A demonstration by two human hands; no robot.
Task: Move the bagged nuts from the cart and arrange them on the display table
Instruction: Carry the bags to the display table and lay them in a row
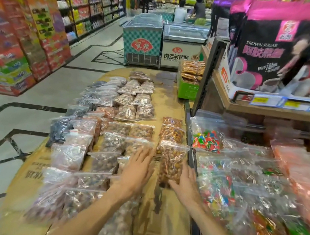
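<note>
A clear bag of brown nuts [171, 161] lies on the cardboard-covered display table [171, 101], nearest in a short column of similar bags [171, 132]. My right hand [185, 181] grips its near right corner, fingers curled on the plastic. My left hand [137, 167] hovers flat with fingers spread, just left of that bag and over the edge of neighbouring bags. Rows of bagged nuts [124, 110] and dark dried fruit [62, 126] fill the table's left half.
Bags of colourful wrapped sweets [218, 187] crowd a lower shelf on the right, past a black metal rail [190, 156]. Above it a wooden shelf holds brown-sugar packs [268, 48]. A green crate of snacks [190, 76] and chest freezers [142, 39] stand beyond. Two people stand far back.
</note>
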